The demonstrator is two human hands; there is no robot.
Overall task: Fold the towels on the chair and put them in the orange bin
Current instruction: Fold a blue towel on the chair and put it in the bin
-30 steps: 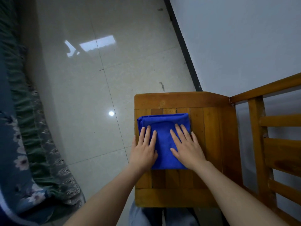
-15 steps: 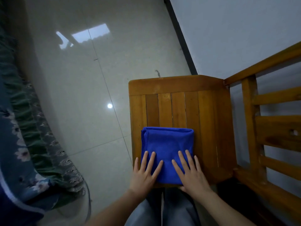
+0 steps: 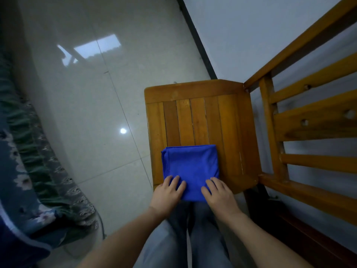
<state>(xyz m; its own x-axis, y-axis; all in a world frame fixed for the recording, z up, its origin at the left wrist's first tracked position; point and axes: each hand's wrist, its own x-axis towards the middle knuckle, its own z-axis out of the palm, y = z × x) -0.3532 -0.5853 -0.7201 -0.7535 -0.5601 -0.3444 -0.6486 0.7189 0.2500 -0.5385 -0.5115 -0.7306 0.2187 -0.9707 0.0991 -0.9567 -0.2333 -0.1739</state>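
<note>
A folded blue towel (image 3: pixel 191 167) lies on the near part of the wooden chair seat (image 3: pixel 201 117), and its near edge reaches over the seat's front edge. My left hand (image 3: pixel 167 193) holds the towel's near left corner, fingers curled on top and the thumb hidden below. At the near right corner my right hand (image 3: pixel 219 194) holds it the same way. The orange bin is not in view.
The chair's slatted wooden backrest (image 3: pixel 301 120) rises on the right, against a white wall. A glossy tiled floor (image 3: pixel 92 105) spreads to the left. A dark floral cloth (image 3: pixel 25 171) drapes along the left edge. My legs in jeans (image 3: pixel 185 240) are below the seat's front.
The towel has slid from the far part of the seat to its front edge. My hands went from lying flat on the towel to holding its near corners.
</note>
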